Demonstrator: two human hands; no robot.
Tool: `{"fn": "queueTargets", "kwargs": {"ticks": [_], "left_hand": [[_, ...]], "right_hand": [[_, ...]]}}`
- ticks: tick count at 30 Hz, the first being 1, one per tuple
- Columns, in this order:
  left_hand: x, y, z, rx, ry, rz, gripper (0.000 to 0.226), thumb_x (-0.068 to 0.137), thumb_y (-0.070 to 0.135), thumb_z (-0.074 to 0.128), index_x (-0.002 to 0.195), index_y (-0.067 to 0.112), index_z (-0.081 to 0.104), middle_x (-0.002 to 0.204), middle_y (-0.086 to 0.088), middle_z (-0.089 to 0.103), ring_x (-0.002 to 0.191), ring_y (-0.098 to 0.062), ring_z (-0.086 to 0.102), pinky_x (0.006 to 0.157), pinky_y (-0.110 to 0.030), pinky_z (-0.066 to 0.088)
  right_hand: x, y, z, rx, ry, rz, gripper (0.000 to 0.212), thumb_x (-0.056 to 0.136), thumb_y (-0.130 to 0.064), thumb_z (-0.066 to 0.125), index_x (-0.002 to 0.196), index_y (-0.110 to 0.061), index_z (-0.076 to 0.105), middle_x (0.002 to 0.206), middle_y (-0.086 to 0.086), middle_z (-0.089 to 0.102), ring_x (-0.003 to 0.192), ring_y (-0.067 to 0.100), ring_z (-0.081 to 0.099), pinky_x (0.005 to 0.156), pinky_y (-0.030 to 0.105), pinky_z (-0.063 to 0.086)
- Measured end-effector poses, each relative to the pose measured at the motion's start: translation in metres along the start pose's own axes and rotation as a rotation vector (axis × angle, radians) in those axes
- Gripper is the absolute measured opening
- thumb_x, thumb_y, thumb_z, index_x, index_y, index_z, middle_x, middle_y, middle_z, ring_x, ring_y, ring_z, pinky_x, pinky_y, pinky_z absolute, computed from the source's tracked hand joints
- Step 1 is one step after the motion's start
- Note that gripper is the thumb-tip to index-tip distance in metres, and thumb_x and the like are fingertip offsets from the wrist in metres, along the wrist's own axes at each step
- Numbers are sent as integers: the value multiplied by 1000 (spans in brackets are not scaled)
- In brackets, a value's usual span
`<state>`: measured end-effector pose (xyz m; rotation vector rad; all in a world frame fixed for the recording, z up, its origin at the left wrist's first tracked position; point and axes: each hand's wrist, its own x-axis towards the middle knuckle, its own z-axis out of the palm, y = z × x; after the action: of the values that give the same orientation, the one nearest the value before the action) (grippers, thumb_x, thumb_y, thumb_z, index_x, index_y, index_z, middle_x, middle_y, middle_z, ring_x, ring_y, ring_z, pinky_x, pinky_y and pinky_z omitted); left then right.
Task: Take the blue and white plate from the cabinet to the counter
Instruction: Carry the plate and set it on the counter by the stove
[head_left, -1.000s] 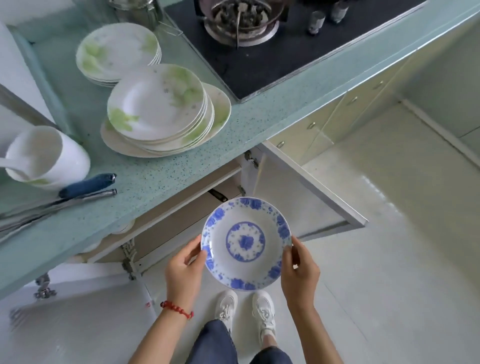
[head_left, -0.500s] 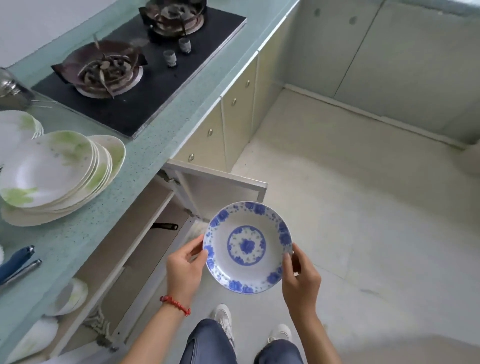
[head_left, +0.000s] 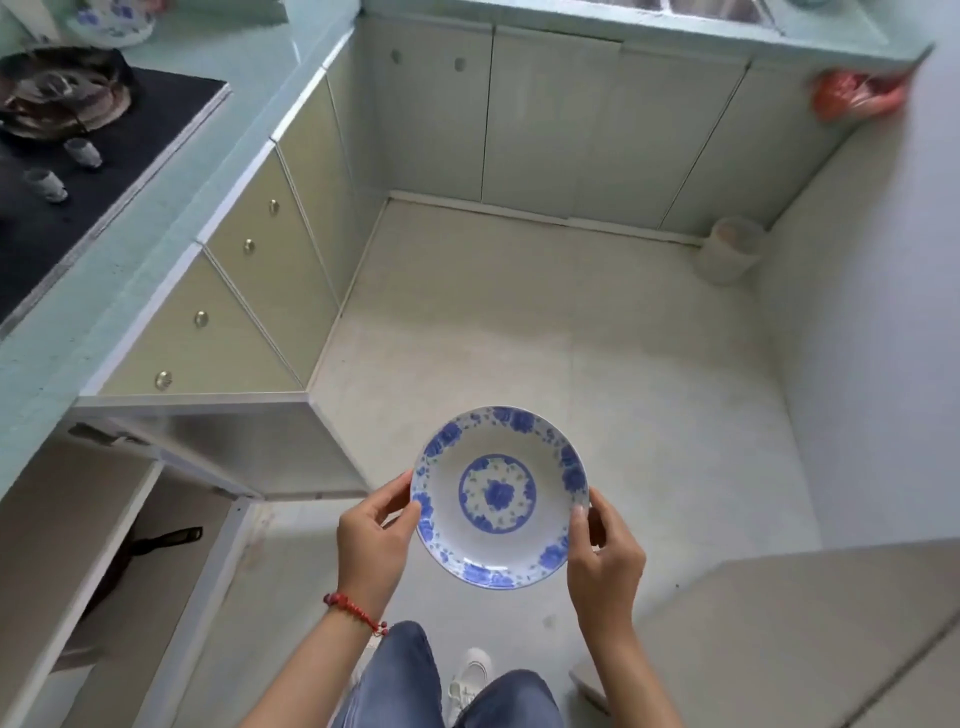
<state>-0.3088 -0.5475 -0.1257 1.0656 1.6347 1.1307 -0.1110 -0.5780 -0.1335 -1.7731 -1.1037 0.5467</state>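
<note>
The blue and white plate (head_left: 500, 496) is held level over the floor in front of me, face up, with a blue flower ring at its centre and blue flowers round the rim. My left hand (head_left: 373, 538) grips its left rim and my right hand (head_left: 605, 553) grips its right rim. The open cabinet (head_left: 104, 545) is at the lower left, its door (head_left: 234, 447) swung out just left of the plate. The pale green counter (head_left: 156, 218) runs along the left.
A black gas hob (head_left: 78, 156) with a burner sits in the left counter. A second counter (head_left: 649, 31) with closed cupboard doors crosses the back. A pale bin (head_left: 727, 249) stands in the far right corner, a red bag (head_left: 852, 96) hangs above it. A grey surface (head_left: 805, 639) lies at lower right.
The view has swung right: the stacked plates and mug on the left counter have left the frame and the back cupboards have come in. The plate stays held between both hands.
</note>
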Motion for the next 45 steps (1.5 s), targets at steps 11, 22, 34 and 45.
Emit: {"fn": "queueTargets", "kwargs": {"ticks": [11, 22, 34, 45], "left_hand": [[99, 41, 84, -11, -26, 13, 32, 78, -9, 61, 108, 3, 63, 98, 1, 66, 87, -9, 63, 67, -5, 49], [283, 123, 176, -21, -94, 62, 32, 79, -6, 62, 109, 4, 62, 99, -2, 67, 87, -11, 64, 66, -9, 52], [446, 180, 308, -84, -55, 60, 32, 78, -9, 60, 105, 6, 65, 97, -1, 69, 86, -1, 65, 69, -10, 53], [576, 235, 404, -131, 31, 51, 34, 77, -10, 60, 101, 12, 68, 93, 10, 69, 87, -1, 66, 71, -12, 53]], "right_hand": [[124, 8, 9, 22, 58, 27, 23, 86, -3, 55, 107, -9, 64, 88, 6, 70, 72, 12, 61, 60, 4, 45], [330, -18, 55, 7, 112, -26, 27, 85, 0, 56, 109, -10, 64, 62, 0, 60, 59, 14, 52, 48, 12, 37], [550, -12, 85, 83, 95, -10, 27, 85, -3, 56, 107, -17, 65, 76, 1, 68, 62, 14, 58, 57, 21, 45], [742, -20, 111, 65, 5, -65, 28, 85, -3, 57, 107, -18, 65, 81, 0, 70, 66, 11, 59, 59, 25, 49]]}}
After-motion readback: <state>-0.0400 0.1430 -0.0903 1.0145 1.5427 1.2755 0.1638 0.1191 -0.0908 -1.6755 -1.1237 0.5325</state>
